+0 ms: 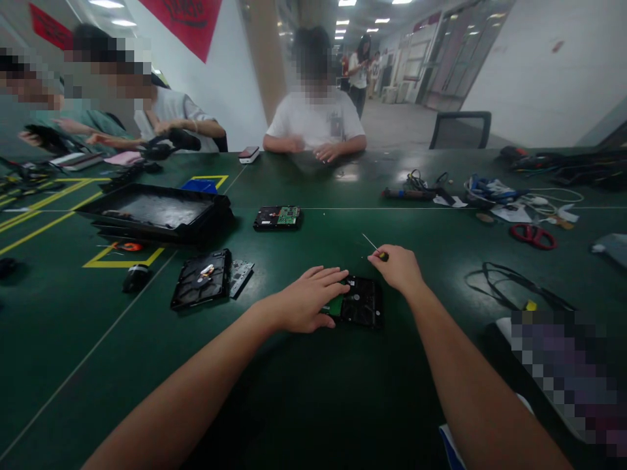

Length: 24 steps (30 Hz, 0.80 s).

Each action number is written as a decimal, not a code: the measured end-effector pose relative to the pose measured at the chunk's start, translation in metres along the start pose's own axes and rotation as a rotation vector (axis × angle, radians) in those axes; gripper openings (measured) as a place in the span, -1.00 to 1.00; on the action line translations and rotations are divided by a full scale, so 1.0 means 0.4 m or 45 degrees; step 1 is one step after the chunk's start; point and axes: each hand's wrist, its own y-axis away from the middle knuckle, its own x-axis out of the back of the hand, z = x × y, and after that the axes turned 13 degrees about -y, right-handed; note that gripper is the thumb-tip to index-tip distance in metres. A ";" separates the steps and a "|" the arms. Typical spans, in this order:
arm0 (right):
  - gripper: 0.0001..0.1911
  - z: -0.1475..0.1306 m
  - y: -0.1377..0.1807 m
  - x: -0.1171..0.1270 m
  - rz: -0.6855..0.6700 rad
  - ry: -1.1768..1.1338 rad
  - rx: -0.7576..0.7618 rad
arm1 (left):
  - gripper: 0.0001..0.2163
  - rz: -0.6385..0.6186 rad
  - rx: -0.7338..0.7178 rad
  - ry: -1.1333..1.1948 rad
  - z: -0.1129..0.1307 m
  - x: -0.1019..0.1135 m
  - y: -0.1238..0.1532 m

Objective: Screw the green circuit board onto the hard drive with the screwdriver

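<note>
My left hand [309, 297] lies flat with stretched fingers over the left part of a black hard drive [363, 301], covering much of its green circuit board [335, 305]. Just right of the drive and above the table, my right hand [399, 264] is closed round the handle of a screwdriver [372, 244]. Its thin shaft points up and left, away from the drive. A second hard drive [277, 218] with a green board rests farther back. To the left is another black drive casing [202, 279], with small pale parts on it and a loose circuit board [241, 278] beside it.
Stacked black trays [157, 212] stand at the left, near a dark roll-shaped object [136, 278]. At right lie red scissors [533, 236], a black cable [509, 287] and tangled wires [504, 192]. A person [314, 124] sits across the green table [313, 398].
</note>
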 end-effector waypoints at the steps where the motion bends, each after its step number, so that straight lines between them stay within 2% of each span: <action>1: -0.77 -0.004 0.002 -0.007 0.002 0.010 0.008 | -0.24 0.004 -0.003 -0.022 0.004 -0.004 -0.003; 4: -0.78 -0.016 0.006 -0.020 0.017 0.045 0.007 | -0.22 0.100 0.083 -0.094 0.036 -0.026 0.009; 8: -0.78 -0.028 0.010 -0.025 0.024 0.085 0.001 | -0.33 0.317 0.318 -0.139 0.097 -0.069 0.033; 12: -0.82 -0.039 0.015 -0.026 0.014 0.111 0.012 | -0.41 0.427 0.311 -0.145 0.124 -0.098 0.028; 19: -0.83 -0.040 0.020 -0.035 0.004 0.110 0.004 | -0.52 0.472 0.304 -0.145 0.115 -0.116 0.023; 24: -0.85 -0.045 0.022 -0.035 -0.004 0.073 -0.005 | -0.44 0.431 0.319 -0.156 0.119 -0.114 0.026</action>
